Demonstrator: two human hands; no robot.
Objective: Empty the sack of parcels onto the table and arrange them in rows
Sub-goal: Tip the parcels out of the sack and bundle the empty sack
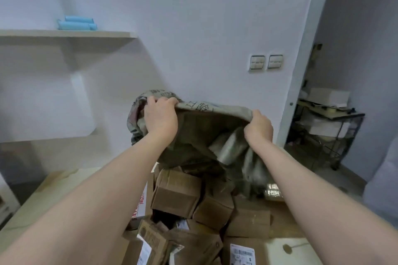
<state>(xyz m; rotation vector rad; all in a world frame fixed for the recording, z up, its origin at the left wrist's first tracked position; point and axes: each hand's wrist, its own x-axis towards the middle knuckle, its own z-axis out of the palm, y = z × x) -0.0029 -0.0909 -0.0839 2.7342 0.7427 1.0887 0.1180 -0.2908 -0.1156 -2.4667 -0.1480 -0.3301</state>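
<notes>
A grey-green woven sack (198, 135) with dark printed characters hangs upside down above the table. My left hand (160, 117) grips its upper left edge, and my right hand (258, 128) grips its upper right edge. Below the sack's mouth lies a heap of brown cardboard parcels (178, 196), several with white shipping labels (242, 254). They are jumbled at odd angles on the pale wooden table (53, 191). The sack's lower folds drape over the top of the heap.
A wall shelf (69, 33) at the upper left holds blue rolls (76, 23). Two light switches (266, 62) sit on the wall. A wire rack (329, 131) with boxes stands in the doorway at the right. A white parcel (288, 251) lies at the near right.
</notes>
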